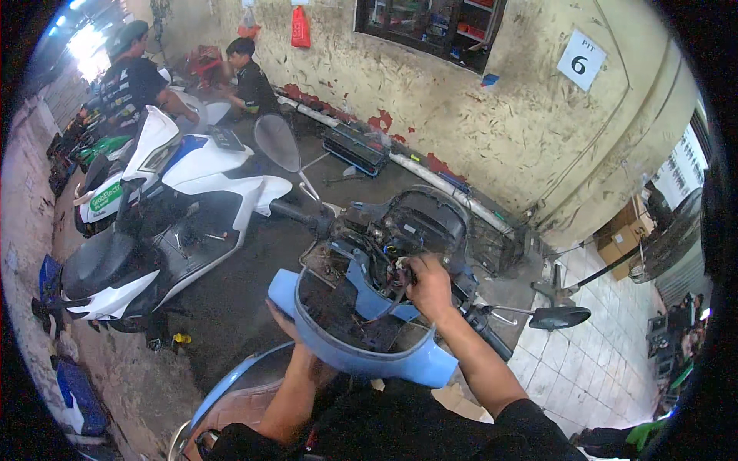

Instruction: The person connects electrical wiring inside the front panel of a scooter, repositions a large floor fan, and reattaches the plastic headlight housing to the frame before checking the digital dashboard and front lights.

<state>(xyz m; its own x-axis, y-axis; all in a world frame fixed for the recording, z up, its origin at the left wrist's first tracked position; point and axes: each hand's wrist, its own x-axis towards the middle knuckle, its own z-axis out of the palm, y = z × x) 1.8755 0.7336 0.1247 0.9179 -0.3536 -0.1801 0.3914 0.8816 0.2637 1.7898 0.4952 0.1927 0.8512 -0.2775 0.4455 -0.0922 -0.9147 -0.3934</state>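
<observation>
My left hand (287,323) grips a light blue handlebar cover (361,349) at its left end, its fingers partly hidden beneath. The curved cover is tilted up in front of me, apart from the opened front of a scooter. Inside that opening, the fingers of my right hand (429,286) are pinched together on wires (396,269) with a small pale piece, perhaps a connector, at the fingertips. A dark front housing (423,215) lies just beyond the wires. The scooter's grips, left (292,213) and right (490,334), stick out on both sides.
Mirrors stand out at left (278,142) and right (560,317). A white scooter (207,173) is parked to the left, with two people near it further back. A stained wall (461,123) closes the far side. Cardboard boxes (624,234) sit beyond the tiled floor (569,357).
</observation>
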